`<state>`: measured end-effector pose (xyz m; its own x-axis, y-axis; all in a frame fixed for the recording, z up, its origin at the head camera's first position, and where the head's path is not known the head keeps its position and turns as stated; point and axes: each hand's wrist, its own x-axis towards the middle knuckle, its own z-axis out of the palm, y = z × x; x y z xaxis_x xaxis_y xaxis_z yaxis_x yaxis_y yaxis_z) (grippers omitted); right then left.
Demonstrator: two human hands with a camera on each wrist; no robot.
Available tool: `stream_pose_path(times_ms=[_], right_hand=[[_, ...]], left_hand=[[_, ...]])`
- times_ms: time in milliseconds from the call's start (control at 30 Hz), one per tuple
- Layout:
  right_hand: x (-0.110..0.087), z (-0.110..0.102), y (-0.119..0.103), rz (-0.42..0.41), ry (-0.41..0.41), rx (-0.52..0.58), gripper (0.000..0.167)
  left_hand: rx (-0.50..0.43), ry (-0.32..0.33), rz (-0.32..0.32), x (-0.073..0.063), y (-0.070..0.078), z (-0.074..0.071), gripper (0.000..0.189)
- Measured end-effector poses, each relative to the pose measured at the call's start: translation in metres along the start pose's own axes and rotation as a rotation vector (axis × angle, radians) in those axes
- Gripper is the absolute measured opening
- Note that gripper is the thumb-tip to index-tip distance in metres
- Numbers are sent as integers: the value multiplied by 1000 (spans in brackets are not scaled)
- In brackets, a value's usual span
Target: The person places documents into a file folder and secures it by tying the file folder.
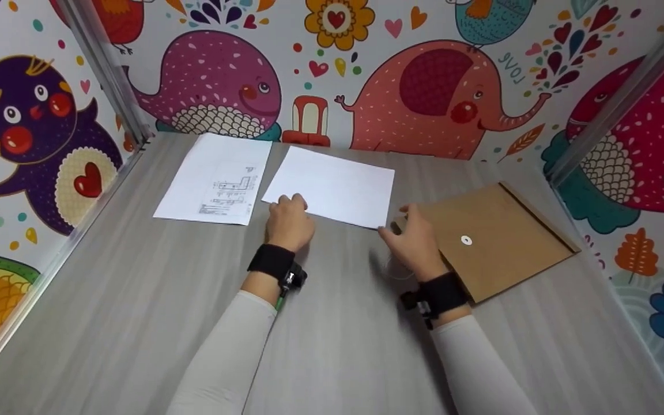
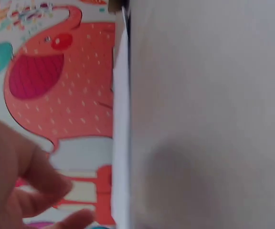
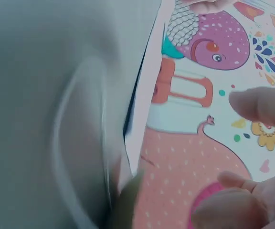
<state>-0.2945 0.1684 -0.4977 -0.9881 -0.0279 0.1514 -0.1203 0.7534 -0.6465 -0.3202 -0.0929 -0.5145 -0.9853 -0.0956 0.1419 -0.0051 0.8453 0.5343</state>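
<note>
Bright cartoon walls [image 1: 286,34] stand around your work, and a big orange-pink elephant [image 1: 424,129] is painted just behind the blank sheet [image 1: 332,184]. Your gray table [image 1: 338,323] spreads out under the blank sheet and goes on all around it. Your two arms, in light sleeves [image 1: 222,351], reach over the table from the near side of the blank sheet. You have a flat brown envelope [image 1: 505,253] to the right of the blank sheet, turned at a slant. To the left of the blank sheet, near it, lies your printed sheet [image 1: 211,178], with a small line drawing and tiny words on it. The blank sheet itself lies flat between the printed sheet and the envelope, a bit tilted.

Your left hand [image 1: 290,222] is at the near left corner of the blank sheet. Its fingers bend softly and the grip is loose; you cannot tell if a fingertip touches the paper. Your right hand [image 1: 415,242] is just beside the near right corner of the blank sheet, with thumb and fingers spread apart, letting go of everything. Black bands [image 1: 271,260] with little cameras wrap your wrists, nearer to you than the blank sheet. Thin string [image 3: 56,143] makes a loop on the near side of the blank sheet, under your right hand. One small white button [image 1: 466,240] sits on the envelope, right of the blank sheet.
</note>
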Motion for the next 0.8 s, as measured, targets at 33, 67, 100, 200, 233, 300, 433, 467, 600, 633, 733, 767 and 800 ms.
stream_pose_path(times_ms=[33, 67, 100, 200, 233, 300, 433, 467, 600, 633, 733, 767, 800], right_hand=[[4, 7, -3, -6, 7, 11, 70], [7, 12, -6, -7, 15, 16, 71], [11, 18, -8, -10, 24, 13, 72], [21, 32, -12, 17, 26, -10, 76], [23, 36, -13, 34, 14, -4, 78], [29, 41, -15, 68, -21, 12, 81], [39, 43, -15, 114, -70, 20, 87], [40, 41, -13, 121, -71, 4, 88], [43, 38, -7, 153, -69, -27, 92], [44, 38, -5, 161, -71, -18, 91], [45, 39, -1, 196, -72, 45, 89], [46, 39, 0, 205, -72, 61, 88], [47, 40, 1, 217, -72, 72, 88]], left_hand=[[12, 14, 0, 4, -4, 1, 30], [26, 24, 3, 7, -8, 2, 33], [41, 29, 13, 10, -11, 2, 37], [89, -11, 29, 19, -15, 4, 50], [100, -39, 31, 22, -15, 4, 54], [115, -95, 27, 27, -14, 6, 60], [148, -206, 15, 35, -10, 5, 67], [162, -235, 19, 35, -9, 4, 67], [227, -301, 36, 31, -6, 0, 59], [236, -301, 34, 30, -6, -1, 56], [236, -272, 20, 27, -7, -5, 50], [231, -265, 13, 26, -8, -6, 49], [227, -260, 7, 26, -8, -7, 48]])
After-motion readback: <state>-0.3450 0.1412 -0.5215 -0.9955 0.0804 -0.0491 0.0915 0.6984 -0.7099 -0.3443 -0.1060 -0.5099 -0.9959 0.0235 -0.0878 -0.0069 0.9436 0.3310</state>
